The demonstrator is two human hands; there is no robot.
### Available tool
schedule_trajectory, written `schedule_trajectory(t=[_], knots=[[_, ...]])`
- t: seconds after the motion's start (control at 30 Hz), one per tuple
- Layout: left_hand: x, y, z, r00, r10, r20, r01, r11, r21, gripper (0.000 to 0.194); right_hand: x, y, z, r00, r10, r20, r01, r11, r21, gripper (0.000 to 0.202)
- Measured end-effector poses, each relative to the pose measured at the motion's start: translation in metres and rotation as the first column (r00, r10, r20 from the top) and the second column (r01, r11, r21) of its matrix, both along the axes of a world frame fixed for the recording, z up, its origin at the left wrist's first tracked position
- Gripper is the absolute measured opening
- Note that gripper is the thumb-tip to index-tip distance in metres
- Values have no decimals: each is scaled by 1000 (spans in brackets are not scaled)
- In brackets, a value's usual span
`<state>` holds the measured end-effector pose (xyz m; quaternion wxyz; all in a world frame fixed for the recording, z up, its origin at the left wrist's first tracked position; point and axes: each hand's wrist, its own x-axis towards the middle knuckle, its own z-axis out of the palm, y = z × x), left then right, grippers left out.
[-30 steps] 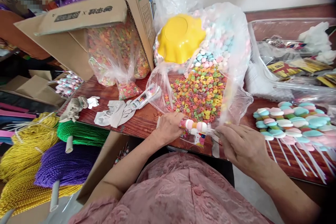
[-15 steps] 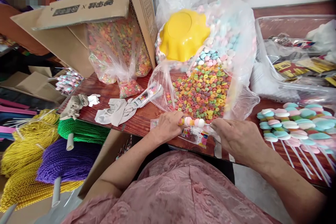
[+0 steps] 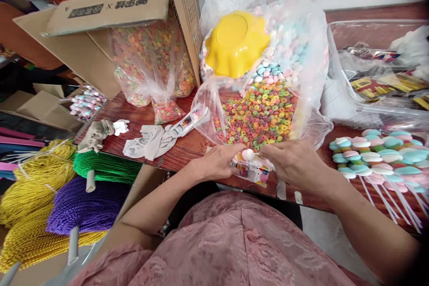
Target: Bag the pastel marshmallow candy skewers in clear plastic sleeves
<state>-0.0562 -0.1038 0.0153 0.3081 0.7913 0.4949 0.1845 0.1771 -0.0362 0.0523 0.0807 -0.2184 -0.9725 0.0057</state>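
Note:
My left hand (image 3: pixel 216 163) is closed around a candy skewer, at the table's front edge. Most of the skewer is hidden by the fingers; a round white marshmallow (image 3: pixel 248 155) shows at its right end, with a pinkish-orange piece beside it. My right hand (image 3: pixel 295 161) is just right of the marshmallow, fingers bent together; what they pinch is hidden. Under both hands lies a clear printed plastic packet (image 3: pixel 256 175). Directly behind them, ring-shaped gummy candies (image 3: pixel 258 116) in several colours lie heaped in an open clear bag (image 3: pixel 315 132).
A yellow scalloped bowl (image 3: pixel 236 44) sits upside down on marshmallows. Finished candy skewers (image 3: pixel 378 156) lie at right, before a clear bin (image 3: pixel 342 85). At left are a cardboard box (image 3: pixel 110 6) with bagged gummies, a pale glove (image 3: pixel 147 143) and coloured cord bundles (image 3: pixel 83 205).
My hands have come closer together. The row of marshmallows and gummies that showed between them is now mostly covered by my left hand, leaving the white end piece visible.

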Motion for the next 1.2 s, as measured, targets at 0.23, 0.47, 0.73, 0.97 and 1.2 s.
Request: schedule_trajectory(t=[0.23, 0.47, 0.73, 0.97, 1.2], knots=[[-25, 4, 13, 993, 75, -93, -75, 997, 1, 89, 6, 4, -7, 964, 2, -265, -32, 993, -110, 31], [-27, -4, 18, 925, 121, -361, -159, 984, -77, 37, 6, -17, -38, 905, -46, -422, 9, 996, -91, 22], [-14, -11, 2, 918, 117, -380, -168, 980, -103, 16, 4, -33, -46, 904, -21, -426, 114, 974, 194, 20], [-17, -1, 9, 996, -72, -55, 55, 961, -270, 17, 15, -26, -43, 885, -21, -464, -14, 997, -72, 21], [-25, 30, 44, 970, -233, 74, 242, 874, -421, 24, 17, -33, -35, 813, -286, -507, -83, 805, -587, 22]])
